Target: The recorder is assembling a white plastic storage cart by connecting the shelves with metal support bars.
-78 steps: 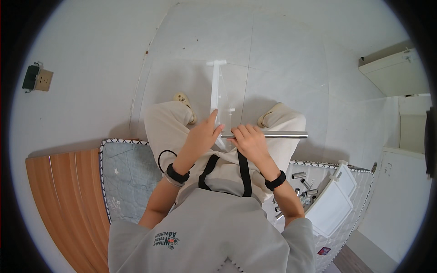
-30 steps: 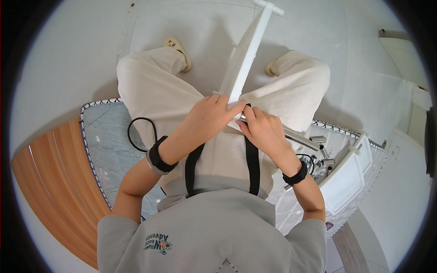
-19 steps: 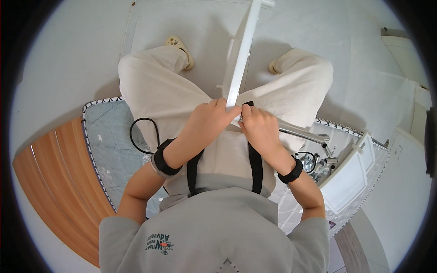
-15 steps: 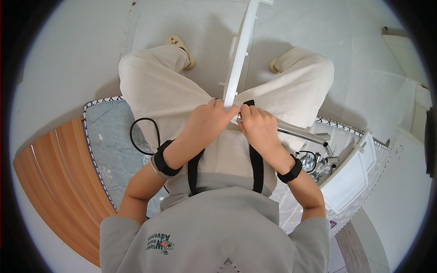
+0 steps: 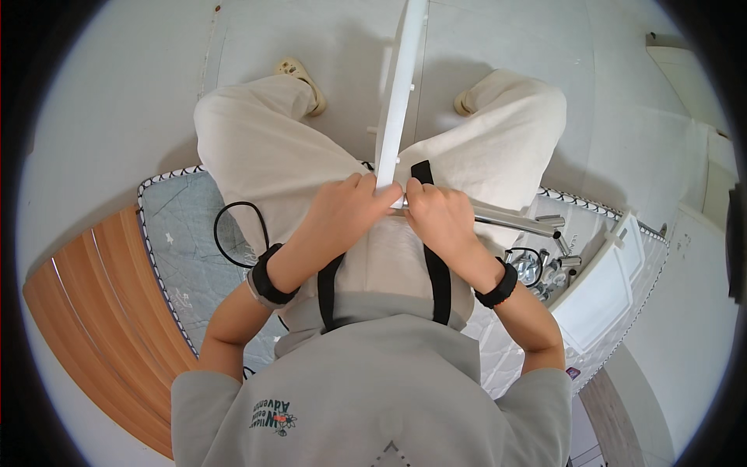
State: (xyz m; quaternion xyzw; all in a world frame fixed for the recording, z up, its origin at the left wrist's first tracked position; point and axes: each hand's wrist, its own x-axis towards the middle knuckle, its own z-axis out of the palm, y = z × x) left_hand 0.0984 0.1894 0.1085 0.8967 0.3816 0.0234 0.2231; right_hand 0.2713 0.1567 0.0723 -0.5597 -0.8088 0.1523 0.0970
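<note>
Since the earlier frame, the white bar (image 5: 400, 93) has swung more upright, running far up the picture between the knees. Left hand (image 5: 342, 214) and right hand (image 5: 440, 218) each hold a clenched grip on its near end, touching each other over the lap. Just right, a metal rod (image 5: 513, 221) lies across the quilted mat (image 5: 175, 233), near loose metal fittings (image 5: 537, 268).

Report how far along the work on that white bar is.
Done: the white bar already stands up between the knees. In hand: the left hand and right hand pinch its lower end, where the metal rod meets it. Left: loose metal parts lie unused beside the white panel.
</note>
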